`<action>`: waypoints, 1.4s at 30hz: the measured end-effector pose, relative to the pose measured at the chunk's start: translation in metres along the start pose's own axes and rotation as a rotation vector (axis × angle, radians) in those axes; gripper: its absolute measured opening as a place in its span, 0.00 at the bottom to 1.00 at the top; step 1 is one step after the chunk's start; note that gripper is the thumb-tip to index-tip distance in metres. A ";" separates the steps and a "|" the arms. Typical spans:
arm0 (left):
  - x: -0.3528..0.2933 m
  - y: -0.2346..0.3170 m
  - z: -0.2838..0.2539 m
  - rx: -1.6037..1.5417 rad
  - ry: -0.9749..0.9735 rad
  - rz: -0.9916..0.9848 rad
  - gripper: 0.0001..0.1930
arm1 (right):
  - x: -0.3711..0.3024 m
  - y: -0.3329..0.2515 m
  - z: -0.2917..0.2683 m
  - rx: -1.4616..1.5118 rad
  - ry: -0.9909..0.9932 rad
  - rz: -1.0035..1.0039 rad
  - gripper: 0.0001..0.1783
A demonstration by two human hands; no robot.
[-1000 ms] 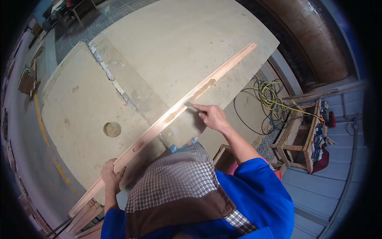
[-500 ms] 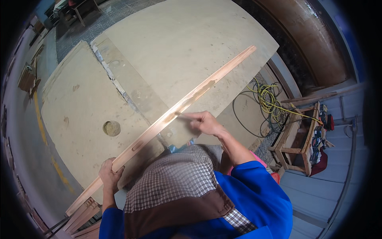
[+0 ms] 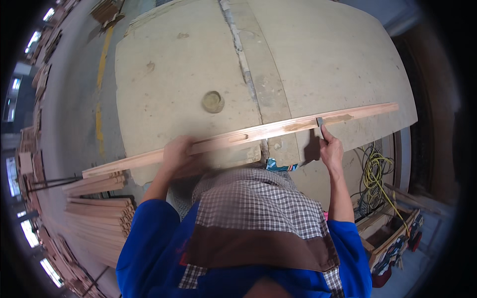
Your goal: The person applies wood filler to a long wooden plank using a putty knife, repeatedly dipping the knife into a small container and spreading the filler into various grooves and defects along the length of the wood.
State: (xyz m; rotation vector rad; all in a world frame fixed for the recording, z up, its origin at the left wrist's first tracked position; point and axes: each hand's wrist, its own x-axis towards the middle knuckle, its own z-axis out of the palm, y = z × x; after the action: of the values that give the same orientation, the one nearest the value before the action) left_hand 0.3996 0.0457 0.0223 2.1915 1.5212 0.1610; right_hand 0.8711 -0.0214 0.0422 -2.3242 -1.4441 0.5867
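A long, pale wooden strip [image 3: 278, 127] lies slantwise over the near part of the worktable, its left end reaching past the table edge. Brownish filler is smeared along its right half, and a short slot shows near its middle. My left hand [image 3: 177, 153], somewhat blurred, is closed around the strip left of the slot. In my right hand [image 3: 331, 149] is a small, dark scraper [image 3: 319, 121], its flat end against the strip at the smear. A round tub [image 3: 212, 102] of similar brownish paste stands on the table beyond the strip.
The worktable [image 3: 169, 69] has a rough seam [image 3: 243, 64] running across it. A blue packet [image 3: 280, 165] lies at its near edge. Stacked wooden strips [image 3: 99, 218] stand at lower left. Yellow cable [image 3: 375, 171] and a wooden crate [image 3: 387, 228] with tools are at right.
The view has turned toward the left, and the strip now lies flatter across it. My right hand has moved along the strip toward its right end; the scraper now shows.
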 end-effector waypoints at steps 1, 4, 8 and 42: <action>-0.004 0.000 -0.001 -0.012 -0.010 -0.006 0.19 | -0.009 -0.011 0.016 0.002 -0.002 -0.121 0.27; -0.013 -0.016 0.012 -0.015 0.060 0.049 0.20 | -0.040 -0.073 0.049 0.197 -0.367 -0.185 0.25; -0.012 -0.016 0.018 -0.016 0.120 0.063 0.21 | -0.065 -0.110 0.063 0.652 -0.730 -0.214 0.25; -0.007 -0.012 0.013 -0.029 0.023 0.026 0.24 | -0.072 -0.127 0.034 -0.292 -0.179 -0.488 0.26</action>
State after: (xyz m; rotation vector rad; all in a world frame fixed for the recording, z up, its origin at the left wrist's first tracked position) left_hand 0.3907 0.0387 0.0068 2.1953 1.4937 0.2166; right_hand 0.7284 -0.0306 0.0869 -2.0289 -2.2149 0.4743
